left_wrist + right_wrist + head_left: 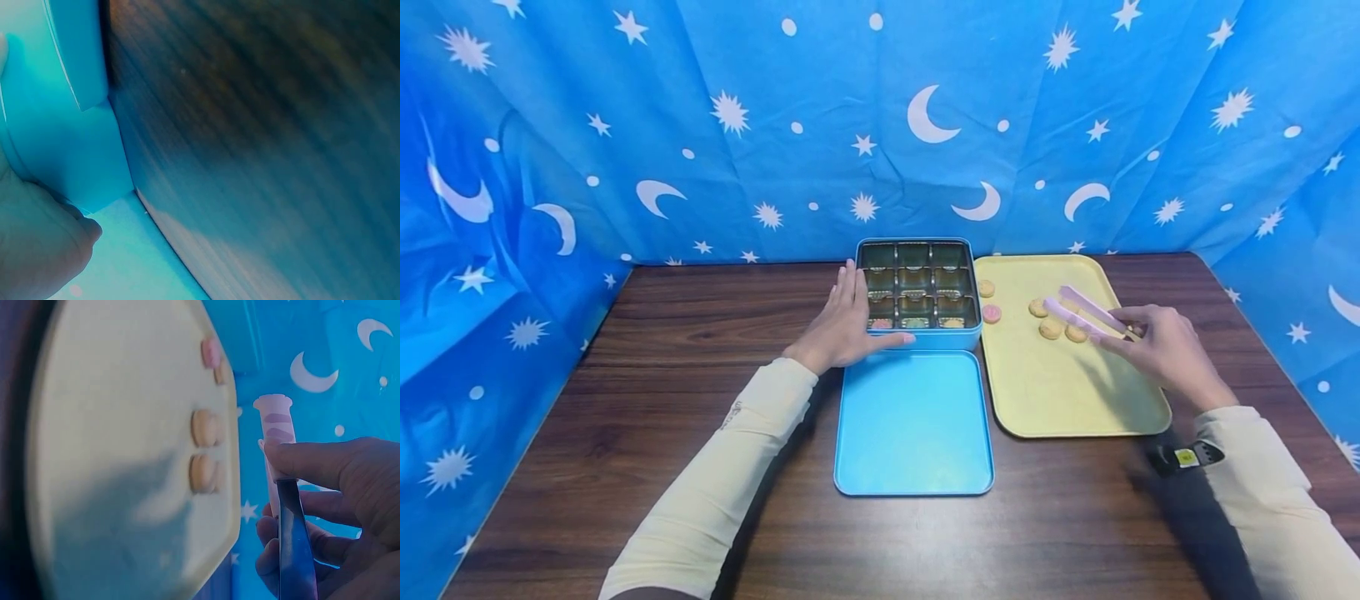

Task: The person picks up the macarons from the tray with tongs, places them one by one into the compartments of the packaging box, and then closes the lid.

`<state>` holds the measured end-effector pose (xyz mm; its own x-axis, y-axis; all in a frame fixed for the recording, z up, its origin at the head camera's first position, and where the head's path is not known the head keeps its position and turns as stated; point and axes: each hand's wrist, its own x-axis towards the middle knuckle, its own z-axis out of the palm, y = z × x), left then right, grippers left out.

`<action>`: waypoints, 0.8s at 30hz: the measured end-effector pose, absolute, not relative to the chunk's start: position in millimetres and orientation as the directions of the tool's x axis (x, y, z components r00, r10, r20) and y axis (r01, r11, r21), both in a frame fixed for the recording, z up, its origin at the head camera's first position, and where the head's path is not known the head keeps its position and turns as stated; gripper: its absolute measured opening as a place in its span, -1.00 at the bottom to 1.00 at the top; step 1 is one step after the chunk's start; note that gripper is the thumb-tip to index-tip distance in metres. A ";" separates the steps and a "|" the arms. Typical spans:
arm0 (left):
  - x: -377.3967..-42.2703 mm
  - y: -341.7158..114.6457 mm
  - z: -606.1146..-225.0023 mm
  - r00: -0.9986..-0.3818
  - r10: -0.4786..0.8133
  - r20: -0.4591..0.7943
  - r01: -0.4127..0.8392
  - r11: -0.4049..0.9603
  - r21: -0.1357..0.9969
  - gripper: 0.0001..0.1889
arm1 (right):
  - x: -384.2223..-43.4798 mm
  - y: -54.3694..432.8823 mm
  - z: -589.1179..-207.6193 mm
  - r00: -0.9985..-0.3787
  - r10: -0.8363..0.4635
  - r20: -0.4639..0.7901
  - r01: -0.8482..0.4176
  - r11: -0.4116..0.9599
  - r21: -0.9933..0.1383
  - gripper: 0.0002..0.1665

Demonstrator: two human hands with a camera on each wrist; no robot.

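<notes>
My left hand (835, 332) lies with straight fingers along the left side of a blue tin (928, 340), its thumb across the front wall. Inside the tin is a gold insert (913, 257) with several compartments; cookies (952, 322) show in the front row, one of them pinkish. My right hand (1172, 350) holds pink-tipped tongs (1086, 310) over a yellow tray (1037, 400). Several tan cookies (1050, 330) lie beneath the tongs' tips. In the right wrist view, thumb and fingers pinch the tongs (278, 434), with no cookie seen between the tips.
A flat blue lid (913, 425) lies in front of the tin. A pink cookie (992, 314) and a tan cookie (986, 288) rest at the tray's left edge. A blue star-and-moon cloth (820, 83) hangs behind the brown wooden table (700, 333).
</notes>
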<state>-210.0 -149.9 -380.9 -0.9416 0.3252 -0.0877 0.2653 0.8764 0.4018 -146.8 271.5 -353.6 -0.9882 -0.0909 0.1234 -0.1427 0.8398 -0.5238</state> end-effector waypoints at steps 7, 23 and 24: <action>-209.3 -149.2 -380.3 -0.939 0.331 -0.093 0.268 0.873 0.407 0.45 | -138.0 285.7 -364.9 -0.996 -0.060 0.062 -0.084 0.847 -0.525 -0.33; -206.4 -148.9 -377.5 -0.942 0.324 -0.091 0.258 0.869 0.423 0.43 | -131.5 294.2 -376.0 -0.999 -0.036 -0.022 -0.019 0.847 -0.531 -0.24; -206.4 -148.8 -377.5 -0.942 0.324 -0.090 0.259 0.869 0.422 0.43 | -131.5 294.8 -376.3 -0.999 -0.035 -0.025 -0.016 0.847 -0.532 -0.23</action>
<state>-206.4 -148.8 -377.5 -0.9417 0.3241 -0.0901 0.2586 0.8687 0.4224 -131.5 294.8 -376.3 -0.9991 -0.0346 -0.0252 -0.0159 0.8468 -0.5316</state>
